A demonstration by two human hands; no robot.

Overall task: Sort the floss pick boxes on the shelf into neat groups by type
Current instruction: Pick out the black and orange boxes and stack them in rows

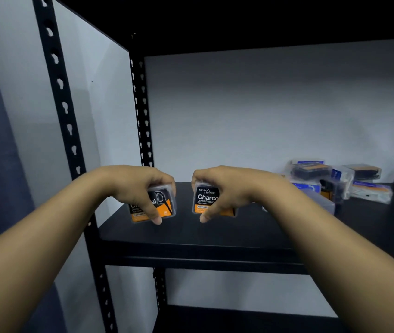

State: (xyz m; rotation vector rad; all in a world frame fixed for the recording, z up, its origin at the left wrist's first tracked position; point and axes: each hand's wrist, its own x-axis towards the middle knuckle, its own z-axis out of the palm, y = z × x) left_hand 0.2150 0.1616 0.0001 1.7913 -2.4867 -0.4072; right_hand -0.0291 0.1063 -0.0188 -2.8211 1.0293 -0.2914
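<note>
Left hand (140, 186): fingers pinch a charcoal floss box (164, 203), centre-left of frame, low over the shelf (215, 231).
Right hand (224, 188): fingers pinch a matching charcoal box (205, 198) just beside it, likely starting one group.
Unsorted pile (335, 179), right of frame.
Both wrists arched, forearms extended.

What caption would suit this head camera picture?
Each hand, left and right, grips a charcoal flosser box on a black shelf.

We see bare black metal shelf (191, 233) between and before both grips; a jumbled pile of clear plastic floss boxes (335, 181) blocks the far right.
</note>
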